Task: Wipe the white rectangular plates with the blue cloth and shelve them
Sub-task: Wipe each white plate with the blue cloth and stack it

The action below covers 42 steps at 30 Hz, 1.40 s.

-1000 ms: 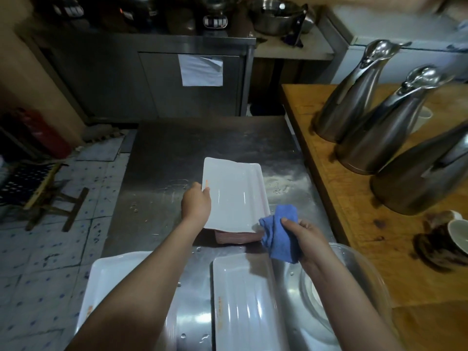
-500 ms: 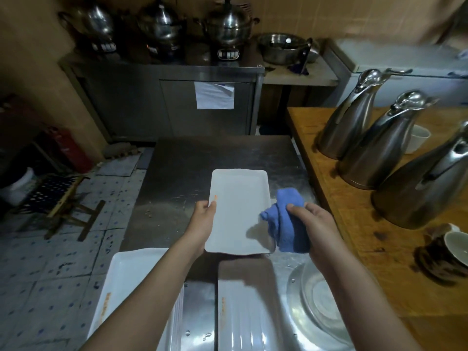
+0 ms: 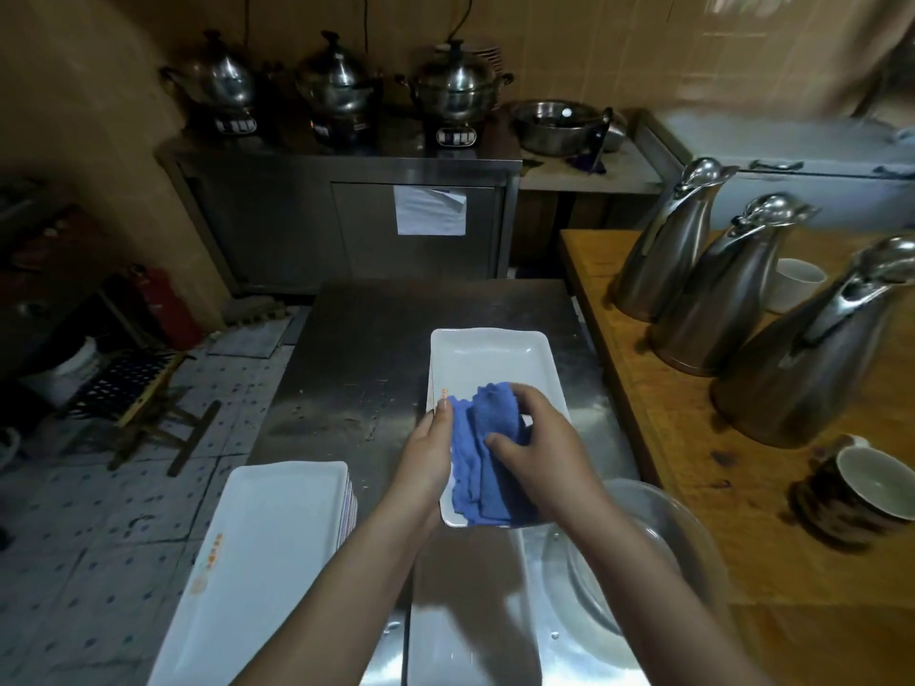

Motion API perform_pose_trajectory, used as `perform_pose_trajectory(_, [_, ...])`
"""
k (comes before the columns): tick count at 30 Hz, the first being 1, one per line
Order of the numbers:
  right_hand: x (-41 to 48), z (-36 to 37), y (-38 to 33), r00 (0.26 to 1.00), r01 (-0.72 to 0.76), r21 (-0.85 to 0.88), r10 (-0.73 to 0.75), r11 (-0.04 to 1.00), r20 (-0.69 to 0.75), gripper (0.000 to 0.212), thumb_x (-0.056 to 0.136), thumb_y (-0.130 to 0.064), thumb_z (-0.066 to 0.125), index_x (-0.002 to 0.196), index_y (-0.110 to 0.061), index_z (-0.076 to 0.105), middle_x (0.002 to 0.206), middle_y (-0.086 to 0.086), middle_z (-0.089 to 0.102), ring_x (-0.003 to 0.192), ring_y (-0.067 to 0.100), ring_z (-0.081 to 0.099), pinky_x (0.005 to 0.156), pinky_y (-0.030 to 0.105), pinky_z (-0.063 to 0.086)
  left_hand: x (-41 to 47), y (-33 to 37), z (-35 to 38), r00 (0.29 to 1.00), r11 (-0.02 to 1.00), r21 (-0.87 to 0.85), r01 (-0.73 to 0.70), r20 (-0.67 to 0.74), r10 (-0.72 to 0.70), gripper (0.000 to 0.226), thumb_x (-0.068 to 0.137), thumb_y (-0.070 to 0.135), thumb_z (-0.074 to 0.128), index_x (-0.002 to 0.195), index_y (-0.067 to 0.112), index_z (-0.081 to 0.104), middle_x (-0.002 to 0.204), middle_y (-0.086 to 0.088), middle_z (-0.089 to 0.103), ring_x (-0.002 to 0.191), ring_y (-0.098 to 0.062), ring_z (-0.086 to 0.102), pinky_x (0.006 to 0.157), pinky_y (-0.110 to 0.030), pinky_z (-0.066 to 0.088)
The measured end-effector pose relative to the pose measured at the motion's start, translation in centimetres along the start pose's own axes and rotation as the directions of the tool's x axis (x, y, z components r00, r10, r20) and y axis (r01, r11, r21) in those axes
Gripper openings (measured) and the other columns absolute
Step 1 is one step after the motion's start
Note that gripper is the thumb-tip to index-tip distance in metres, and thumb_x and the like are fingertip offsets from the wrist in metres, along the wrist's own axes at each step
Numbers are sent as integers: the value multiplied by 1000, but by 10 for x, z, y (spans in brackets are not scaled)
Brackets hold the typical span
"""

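left hand grips glossy plate | right hand presses nubby cloth

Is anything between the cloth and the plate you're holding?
Nothing visible does. The right hand presses the blue cloth straight onto the white plate, which the left hand grips by its left edge.

Dim, warm light; wide-angle bending at the edges, motion blur top right.

I see white rectangular plate, face up, lengthwise away from me | blue cloth bunched on its near half | stack of white plates lower left.
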State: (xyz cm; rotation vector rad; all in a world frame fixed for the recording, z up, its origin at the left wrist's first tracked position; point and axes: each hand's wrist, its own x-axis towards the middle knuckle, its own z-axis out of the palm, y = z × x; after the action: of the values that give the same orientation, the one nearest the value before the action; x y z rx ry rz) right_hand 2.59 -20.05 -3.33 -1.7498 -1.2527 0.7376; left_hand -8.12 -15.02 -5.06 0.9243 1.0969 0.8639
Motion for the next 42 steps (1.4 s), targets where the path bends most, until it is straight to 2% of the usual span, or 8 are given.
perform_pose_trajectory(3, [-13,-2,3,994,84,-317,-104,945,-46,68,87,-18,62,146,-21,28,140,-4,42,127,14,38,98,14,26,-15,-6,1,999,1000,-16,16,30,-16,31,99,38,36,95,25,63,91,2,72,84,-13,69,71,-26,55])
perform_pose_trajectory(6, [-31,-9,5,968,166,-604,-245,779,-50,60,92,-26,55,145,-14,30,149,6,33,136,23,29,110,33,24,-30,-10,6,999,998,-60,5,41,-2,32,100,38,35,92,24,63,75,9,74,68,-7,70,52,-17,52])
perform_pose_trajectory(13, [-56,-6,27,916,386,-676,-175,628,360,55,100,-40,11,150,-25,-8,159,-6,-11,144,11,-16,114,39,-9,-62,-19,20,1000,999,-22,24,-4,-24,38,97,47,33,105,25,63,94,5,69,85,-7,66,65,-18,52])
perform_pose_trajectory(20, [-15,-30,20,956,293,-795,-156,531,248,53,101,-43,12,151,-29,-2,159,-7,-6,145,18,-14,113,45,-13,-82,-30,25,1000,995,97,-17,1,17,31,98,42,37,104,27,63,95,4,71,85,-12,68,70,-24,54])
perform_pose_trajectory(25, [-32,-45,37,986,164,-812,-90,560,138,55,101,-39,10,151,-23,-4,160,-2,-8,146,19,-12,114,41,-11,-92,-28,16,999,1000,22,-9,-52,10,35,97,41,39,88,20,65,66,9,72,58,-8,69,43,-17,49])
perform_pose_trajectory(31, [-56,-12,35,947,320,-725,-233,610,222,53,99,-42,9,150,-32,-3,159,-7,-9,145,16,-13,106,42,-24,-100,-31,20,994,999,51,6,-108,-1,40,97,46,33,102,22,64,77,7,70,59,-5,68,44,-14,48])
perform_pose_trajectory(35, [-23,-13,22,936,333,-753,-294,568,192,51,101,-43,15,150,-34,6,160,-7,-2,146,20,-9,111,49,-14,-103,-31,27,994,990,139,-21,-105,36,42,98,43,33,111,18,65,87,2,70,73,-8,67,51,-17,48])
perform_pose_trajectory(42, [-20,-37,40,984,130,-840,-172,527,45,51,101,-43,13,150,-32,6,160,-4,-2,146,24,-12,113,43,-12,-105,-26,10,994,995,97,-36,-99,46,36,97,39,41,79,20,65,60,12,70,53,-4,67,40,-13,46])
